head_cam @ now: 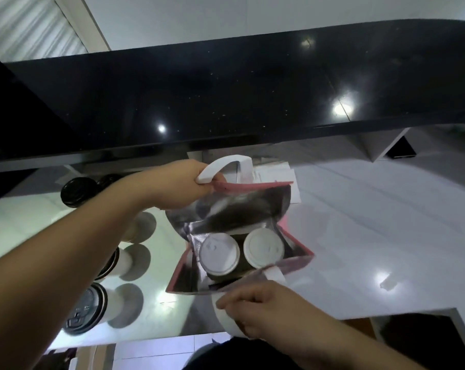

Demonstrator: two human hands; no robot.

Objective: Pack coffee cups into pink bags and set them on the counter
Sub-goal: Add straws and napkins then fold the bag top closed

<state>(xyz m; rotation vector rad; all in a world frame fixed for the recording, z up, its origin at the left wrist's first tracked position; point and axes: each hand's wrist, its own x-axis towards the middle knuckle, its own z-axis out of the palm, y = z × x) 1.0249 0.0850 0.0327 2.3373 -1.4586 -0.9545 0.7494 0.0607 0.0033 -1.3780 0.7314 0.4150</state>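
A pink bag (300,252) with a silver lining stands open on the white worktop (372,222). Two cups with white lids sit upright inside it, one (218,253) on the left and one (263,247) on the right. My left hand (178,184) grips the bag's far white handle (226,164) and holds that side up. My right hand (266,308) is closed on the near white handle (227,316) at the bag's front edge. Both hands pull the mouth apart.
Several cups with black lids (78,192) (86,308) stand on the worktop to the left of the bag, partly behind my left forearm. A raised glossy black counter (226,102) runs across above. White papers (276,172) lie behind the bag.
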